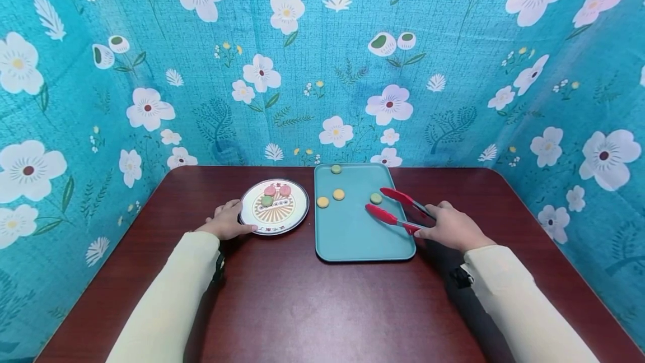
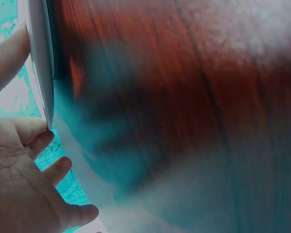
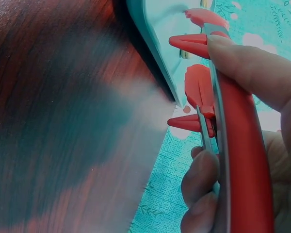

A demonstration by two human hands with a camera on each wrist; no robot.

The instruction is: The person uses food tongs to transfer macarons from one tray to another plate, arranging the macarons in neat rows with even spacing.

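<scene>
My left hand (image 1: 228,222) pinches the left rim of a round white plate (image 1: 298,210), thumb on one face and fingertips at the other in the left wrist view. Two pink macarons (image 1: 285,191) and a green macaron (image 1: 267,201) lie on this plate. In my right hand (image 1: 456,228) is a pair of red-tipped tongs (image 1: 383,215), gripped by the handles. Its tips stand spread over the blue-green tray (image 1: 358,242), one on either side of a green macaron (image 1: 375,198). Two yellow macarons (image 1: 339,194) and another green macaron (image 1: 336,169) also lie on that tray.
Plate and tray sit side by side on a dark red-brown wooden table (image 1: 312,307), a narrow gap between them. A blue floral curtain (image 1: 312,71) hangs behind the table and along both sides. The tray's far edge lies close to the table's back edge.
</scene>
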